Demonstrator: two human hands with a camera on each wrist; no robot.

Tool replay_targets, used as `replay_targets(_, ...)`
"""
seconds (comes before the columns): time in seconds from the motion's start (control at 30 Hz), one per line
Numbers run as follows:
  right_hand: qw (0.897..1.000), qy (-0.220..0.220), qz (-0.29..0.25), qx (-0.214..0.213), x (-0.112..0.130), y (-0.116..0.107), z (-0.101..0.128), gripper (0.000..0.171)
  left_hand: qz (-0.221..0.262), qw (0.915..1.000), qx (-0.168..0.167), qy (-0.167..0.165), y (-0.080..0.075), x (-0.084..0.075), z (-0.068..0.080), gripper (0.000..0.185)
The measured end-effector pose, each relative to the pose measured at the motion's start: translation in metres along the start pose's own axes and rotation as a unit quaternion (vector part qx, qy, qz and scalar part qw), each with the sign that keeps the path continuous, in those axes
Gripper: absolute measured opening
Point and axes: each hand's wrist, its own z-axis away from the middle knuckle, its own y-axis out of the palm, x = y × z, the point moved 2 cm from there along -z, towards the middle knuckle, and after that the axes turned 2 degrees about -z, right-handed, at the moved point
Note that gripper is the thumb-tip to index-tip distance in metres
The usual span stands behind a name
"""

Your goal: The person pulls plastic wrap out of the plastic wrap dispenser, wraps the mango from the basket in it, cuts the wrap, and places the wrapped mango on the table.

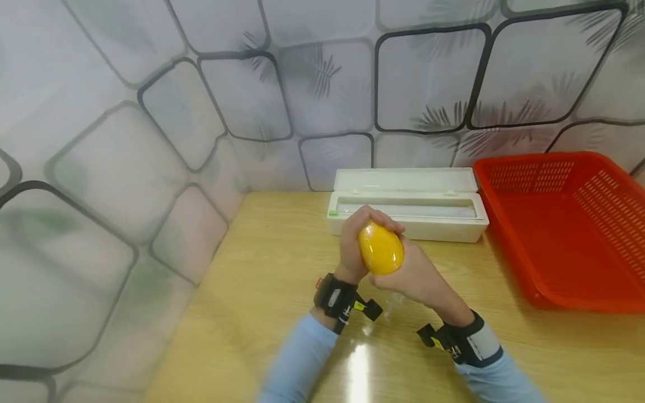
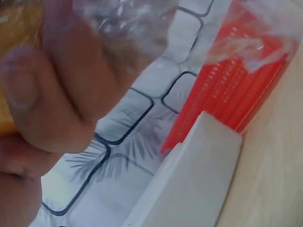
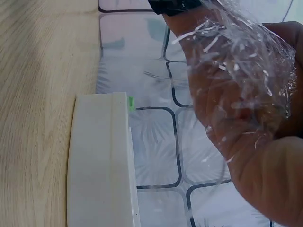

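The mango (image 1: 381,249) is held up over the wooden table (image 1: 262,291) between both hands, in front of the white cling-film dispenser box (image 1: 407,215) and well to the left of the red perforated basket (image 1: 564,224). The left hand (image 1: 353,246) curls its fingers over the top and far side of the fruit, and the right hand (image 1: 415,274) cups it from below and the right, so both are clamped on it. It looks like a firm, moderately heavy fruit with smooth skin, and the thin plastic film (image 3: 246,61) crumpled against the fingers in both wrist views probably makes the surface slick, so a full wraparound hold at the widest middle should be safer than a fingertip pinch at the ends. Hard squeezing could bruise the flesh or tear the film, which seems very light, limp and clingy. The fruit is egg-shaped, a uniform glossy yellow with bright highlights, with no stem or blemish that I can make out. How far the film covers it cannot be told from the head view; the loose film (image 2: 246,45) shows wrinkled and transparent before the basket (image 2: 236,85) in the left wrist view. The dispenser's lid stands open against the patterned wall (image 1: 201,112).
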Motion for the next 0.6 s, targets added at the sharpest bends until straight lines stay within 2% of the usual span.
replay_targets(0.13, 1.000, 0.013, 0.012, -0.023, 0.0000, -0.0013, -0.0011, 0.068, -0.010, 0.9990, -0.039, -0.019, 0.0042, 0.0033, 0.0017, 0.033)
replay_targets(0.23, 0.999, 0.025, 0.019, -0.036, -0.0005, -0.0028, -0.0017, 0.071, -0.015, 0.9983, -0.052, -0.022, 0.0056, 0.0053, 0.0016, 0.034)
replay_targets(0.4, 0.999, 0.027, 0.017, -0.043, -0.0014, -0.0053, -0.0026, 0.073, 0.023, 0.9969, -0.061, -0.045, 0.0078, 0.0069, 0.0007, 0.048)
replay_targets(0.5, 0.999, 0.031, -0.005, -0.028, -0.0020, -0.0065, -0.0032, 0.071, 0.053, 0.9951, -0.060, -0.059, 0.0088, 0.0051, 0.0003, 0.053)
replay_targets(0.6, 0.999, 0.031, -0.023, -0.011, -0.0016, -0.0076, -0.0030, 0.067, 0.072, 0.9948, -0.042, -0.059, 0.0091, 0.0027, 0.0005, 0.051)
